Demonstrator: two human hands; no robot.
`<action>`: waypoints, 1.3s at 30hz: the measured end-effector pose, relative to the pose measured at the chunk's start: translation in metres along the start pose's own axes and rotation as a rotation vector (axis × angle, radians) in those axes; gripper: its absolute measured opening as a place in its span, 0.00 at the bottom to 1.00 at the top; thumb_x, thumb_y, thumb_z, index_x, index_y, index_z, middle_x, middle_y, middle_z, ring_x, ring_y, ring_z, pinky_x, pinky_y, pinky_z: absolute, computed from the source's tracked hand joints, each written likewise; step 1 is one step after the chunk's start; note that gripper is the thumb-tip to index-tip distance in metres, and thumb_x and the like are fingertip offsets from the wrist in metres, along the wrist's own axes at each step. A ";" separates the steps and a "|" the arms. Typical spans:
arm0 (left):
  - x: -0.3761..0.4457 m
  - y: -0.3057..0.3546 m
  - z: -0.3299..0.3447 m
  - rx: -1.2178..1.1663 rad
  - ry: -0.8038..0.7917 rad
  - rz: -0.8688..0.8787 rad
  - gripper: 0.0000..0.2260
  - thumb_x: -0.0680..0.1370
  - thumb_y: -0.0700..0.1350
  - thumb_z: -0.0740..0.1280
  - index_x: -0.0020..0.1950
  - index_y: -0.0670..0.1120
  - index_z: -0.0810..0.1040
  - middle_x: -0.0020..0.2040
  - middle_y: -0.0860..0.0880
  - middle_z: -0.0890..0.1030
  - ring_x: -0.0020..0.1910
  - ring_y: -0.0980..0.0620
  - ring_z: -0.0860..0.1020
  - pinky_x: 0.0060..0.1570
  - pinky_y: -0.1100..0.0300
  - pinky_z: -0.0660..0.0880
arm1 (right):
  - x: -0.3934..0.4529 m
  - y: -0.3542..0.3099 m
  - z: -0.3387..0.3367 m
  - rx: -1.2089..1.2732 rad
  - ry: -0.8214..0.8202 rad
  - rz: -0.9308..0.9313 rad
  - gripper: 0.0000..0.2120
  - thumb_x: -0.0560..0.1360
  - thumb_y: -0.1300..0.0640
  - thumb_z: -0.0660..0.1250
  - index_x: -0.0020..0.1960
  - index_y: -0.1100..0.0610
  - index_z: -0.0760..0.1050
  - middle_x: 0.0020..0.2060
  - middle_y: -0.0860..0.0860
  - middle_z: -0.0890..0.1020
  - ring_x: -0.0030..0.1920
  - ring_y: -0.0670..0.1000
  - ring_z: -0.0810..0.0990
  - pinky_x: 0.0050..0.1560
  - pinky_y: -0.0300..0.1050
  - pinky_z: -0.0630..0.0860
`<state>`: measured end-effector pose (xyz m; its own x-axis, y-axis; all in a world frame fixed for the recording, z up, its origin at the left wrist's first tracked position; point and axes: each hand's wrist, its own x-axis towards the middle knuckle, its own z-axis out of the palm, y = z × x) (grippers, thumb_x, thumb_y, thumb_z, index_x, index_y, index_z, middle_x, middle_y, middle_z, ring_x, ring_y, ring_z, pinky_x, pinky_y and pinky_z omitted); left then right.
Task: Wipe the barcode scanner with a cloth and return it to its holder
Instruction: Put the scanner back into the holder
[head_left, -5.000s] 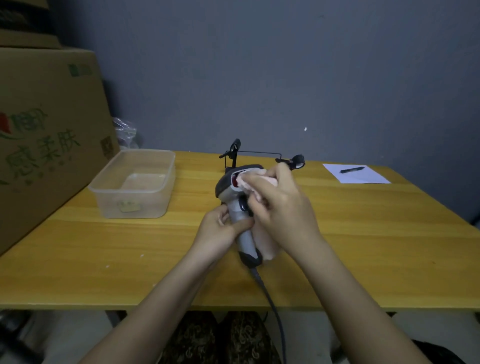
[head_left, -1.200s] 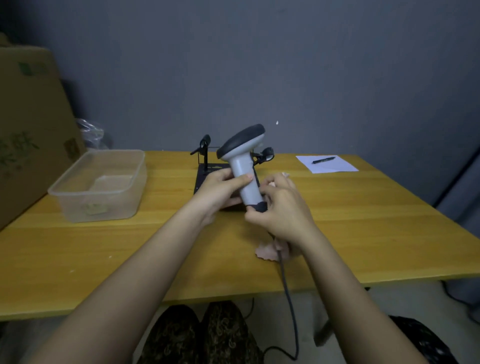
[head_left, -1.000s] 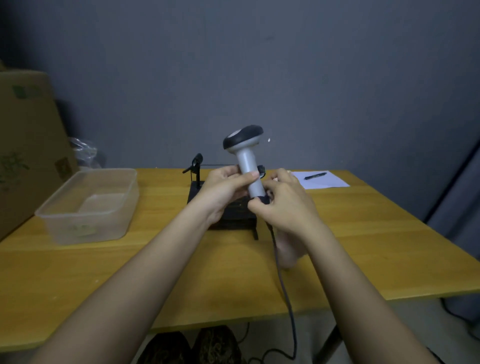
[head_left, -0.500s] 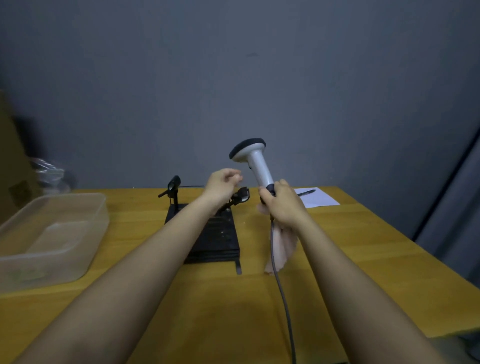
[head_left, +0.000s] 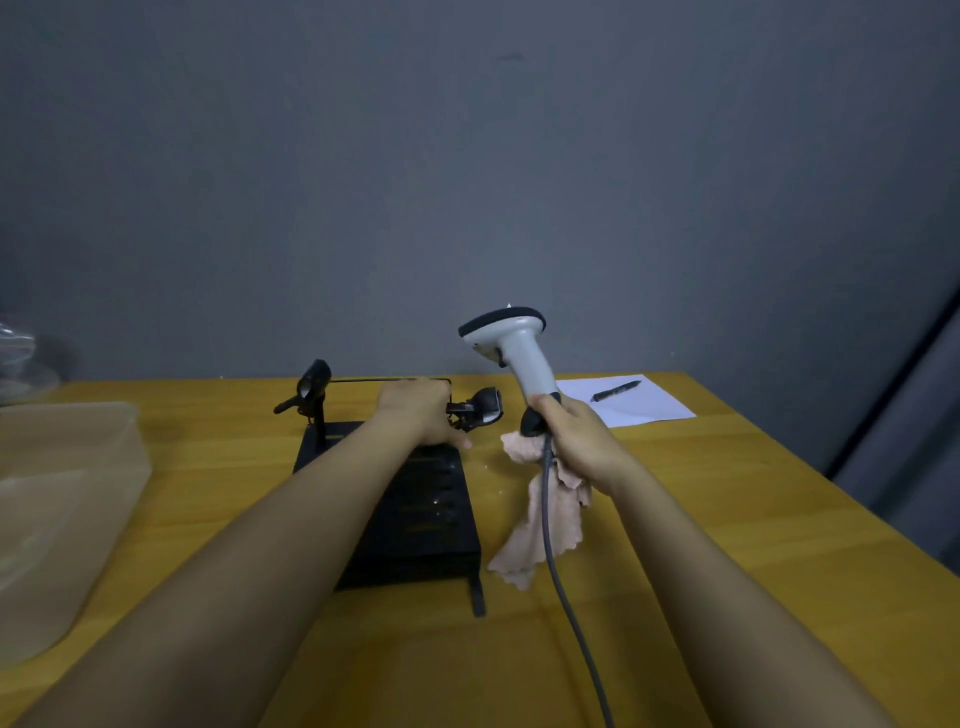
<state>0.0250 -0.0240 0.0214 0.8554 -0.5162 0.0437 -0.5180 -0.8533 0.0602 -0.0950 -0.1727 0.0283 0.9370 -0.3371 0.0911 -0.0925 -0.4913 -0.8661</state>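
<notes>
My right hand (head_left: 576, 439) grips the base of the grey barcode scanner (head_left: 517, 353), which stands upright above the table with its dark-rimmed head at the top. A pale pink cloth (head_left: 545, 519) hangs from the same hand, beside the scanner's grey cable (head_left: 566, 613). The black holder (head_left: 421, 519) lies on the yellow table just left of the scanner, with a clip arm (head_left: 483, 408) at its far right and another (head_left: 311, 389) at its far left. My left hand (head_left: 421, 410) rests on the holder's far end next to the right clip; its fingers are hidden.
A clear plastic tub (head_left: 62, 509) sits at the left edge of the wooden table (head_left: 701, 519). A white sheet of paper (head_left: 631, 402) with a black pen (head_left: 615, 391) lies at the far right. A grey wall stands behind the table.
The scanner, once wiped low over the table, was raised upright. My left hand let go of its handle and moved left onto the holder; my right hand alone holds scanner and cloth.
</notes>
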 end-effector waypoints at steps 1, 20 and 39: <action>0.001 0.000 0.003 0.024 0.004 0.002 0.24 0.68 0.64 0.69 0.46 0.45 0.72 0.40 0.49 0.75 0.44 0.46 0.76 0.40 0.57 0.68 | 0.001 0.001 0.001 0.004 -0.008 -0.009 0.16 0.78 0.50 0.57 0.36 0.56 0.73 0.31 0.50 0.74 0.33 0.48 0.71 0.36 0.41 0.66; -0.009 0.003 0.038 -0.060 0.171 -0.040 0.14 0.78 0.55 0.61 0.41 0.46 0.69 0.38 0.48 0.73 0.37 0.47 0.71 0.37 0.56 0.66 | 0.001 0.016 0.026 -0.014 0.040 -0.125 0.19 0.79 0.48 0.58 0.43 0.64 0.76 0.36 0.55 0.74 0.36 0.50 0.72 0.38 0.45 0.68; -0.005 0.003 0.041 -0.115 0.141 -0.067 0.20 0.78 0.58 0.59 0.30 0.48 0.65 0.29 0.51 0.69 0.28 0.53 0.67 0.28 0.59 0.60 | 0.009 0.027 0.039 -0.223 0.018 -0.151 0.21 0.78 0.45 0.58 0.44 0.63 0.73 0.43 0.55 0.73 0.38 0.51 0.74 0.42 0.50 0.73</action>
<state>0.0195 -0.0274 -0.0197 0.8830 -0.4356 0.1748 -0.4638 -0.8673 0.1811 -0.0763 -0.1577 -0.0139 0.9399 -0.2598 0.2218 -0.0256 -0.7010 -0.7127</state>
